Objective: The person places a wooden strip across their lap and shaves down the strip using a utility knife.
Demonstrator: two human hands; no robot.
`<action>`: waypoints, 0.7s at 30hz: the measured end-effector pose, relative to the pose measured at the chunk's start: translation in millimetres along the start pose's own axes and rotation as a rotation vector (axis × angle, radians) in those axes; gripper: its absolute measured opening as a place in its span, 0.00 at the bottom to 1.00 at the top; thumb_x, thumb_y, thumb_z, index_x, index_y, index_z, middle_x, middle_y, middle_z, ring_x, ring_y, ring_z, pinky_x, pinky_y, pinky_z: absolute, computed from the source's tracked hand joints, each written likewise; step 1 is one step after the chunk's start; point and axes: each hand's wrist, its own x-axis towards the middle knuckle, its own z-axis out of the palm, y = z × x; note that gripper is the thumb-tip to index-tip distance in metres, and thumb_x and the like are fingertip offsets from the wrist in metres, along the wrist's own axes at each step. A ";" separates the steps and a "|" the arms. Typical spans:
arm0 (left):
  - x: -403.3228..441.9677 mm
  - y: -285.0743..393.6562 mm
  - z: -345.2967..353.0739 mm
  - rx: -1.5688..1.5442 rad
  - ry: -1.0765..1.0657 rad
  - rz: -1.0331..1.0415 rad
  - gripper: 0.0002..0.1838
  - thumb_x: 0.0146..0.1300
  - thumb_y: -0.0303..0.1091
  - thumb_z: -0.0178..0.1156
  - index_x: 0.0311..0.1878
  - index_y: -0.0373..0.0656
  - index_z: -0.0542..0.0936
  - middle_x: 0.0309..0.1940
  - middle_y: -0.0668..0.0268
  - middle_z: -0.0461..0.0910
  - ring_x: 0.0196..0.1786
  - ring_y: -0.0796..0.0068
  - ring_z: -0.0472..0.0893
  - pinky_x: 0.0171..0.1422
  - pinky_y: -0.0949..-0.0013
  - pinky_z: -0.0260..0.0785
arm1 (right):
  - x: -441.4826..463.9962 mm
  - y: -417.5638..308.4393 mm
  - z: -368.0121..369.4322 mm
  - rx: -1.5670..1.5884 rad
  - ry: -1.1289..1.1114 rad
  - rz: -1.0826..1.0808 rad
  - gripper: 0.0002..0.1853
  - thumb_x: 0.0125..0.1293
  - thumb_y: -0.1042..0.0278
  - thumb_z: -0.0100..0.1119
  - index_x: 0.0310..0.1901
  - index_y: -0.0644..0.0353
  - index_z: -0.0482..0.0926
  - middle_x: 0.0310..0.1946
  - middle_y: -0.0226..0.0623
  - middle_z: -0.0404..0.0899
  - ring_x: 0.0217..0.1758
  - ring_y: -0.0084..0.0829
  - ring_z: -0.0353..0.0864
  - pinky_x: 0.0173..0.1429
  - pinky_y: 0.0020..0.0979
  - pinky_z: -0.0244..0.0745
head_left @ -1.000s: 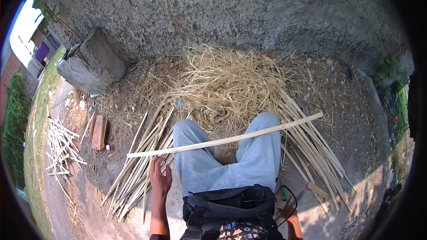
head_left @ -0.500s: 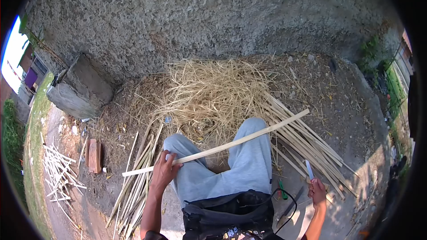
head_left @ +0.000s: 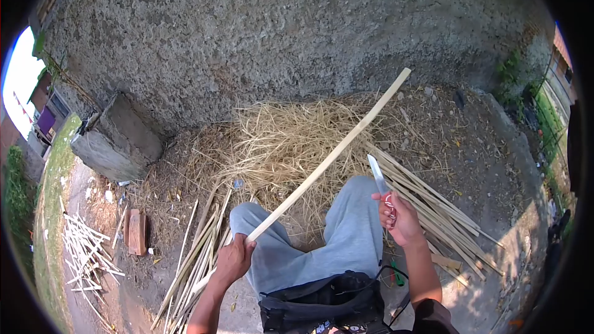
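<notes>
My left hand (head_left: 234,261) is closed around the lower part of a long pale bamboo strip (head_left: 334,153). The strip slants up and to the right over my knees and the shavings, its far end in front of the wall. In my right hand (head_left: 401,216) is a knife (head_left: 376,173), gripped by its red-patterned handle. Its blade points up and slightly left, beside my right knee and apart from the strip.
A heap of bamboo shavings (head_left: 297,133) lies before the rough wall (head_left: 266,37). Bamboo strips (head_left: 433,204) lie at right, more strips (head_left: 195,260) at left. Further left are a brick (head_left: 135,232) and a pile of short sticks (head_left: 86,253). A green-handled tool (head_left: 398,277) lies near my right hip.
The bamboo strip has swung from nearly level to a steep slant, its far end raised. My right hand has brought the knife up and left, closer to my knee.
</notes>
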 end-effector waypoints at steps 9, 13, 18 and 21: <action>5.4 31.9 -46.8 -0.222 0.188 -0.131 0.16 0.69 0.44 0.58 0.39 0.38 0.75 0.17 0.53 0.76 0.22 0.51 0.78 0.27 0.54 0.66 | 26.5 -22.1 56.7 -0.148 0.063 -0.399 0.26 0.80 0.52 0.35 0.45 0.69 0.77 0.19 0.22 0.62 0.15 0.13 0.53 0.20 0.19 0.49; 13.0 37.5 -42.8 -0.522 0.021 -0.197 0.20 0.71 0.47 0.57 0.38 0.34 0.78 0.18 0.67 0.72 0.21 0.76 0.70 0.27 0.69 0.61 | 48.0 -8.2 45.5 -0.633 0.179 -0.679 0.20 0.78 0.56 0.44 0.37 0.64 0.78 0.19 0.26 0.68 0.17 0.16 0.61 0.22 0.22 0.56; 45.0 69.3 -34.7 -1.038 -0.202 -0.303 0.22 0.76 0.48 0.49 0.38 0.37 0.79 0.21 0.74 0.68 0.23 0.87 0.64 0.25 0.76 0.56 | 65.0 -20.9 80.3 -1.215 0.099 -0.905 0.15 0.70 0.57 0.58 0.35 0.62 0.79 0.18 0.34 0.75 0.20 0.29 0.76 0.27 0.31 0.69; 65.7 77.4 -32.9 -1.208 -0.353 -0.411 0.23 0.77 0.51 0.43 0.38 0.40 0.75 0.19 0.76 0.63 0.20 0.87 0.59 0.21 0.78 0.50 | 83.3 -19.3 93.2 -1.290 0.001 -0.919 0.13 0.69 0.58 0.59 0.37 0.61 0.79 0.18 0.35 0.78 0.19 0.36 0.79 0.24 0.35 0.71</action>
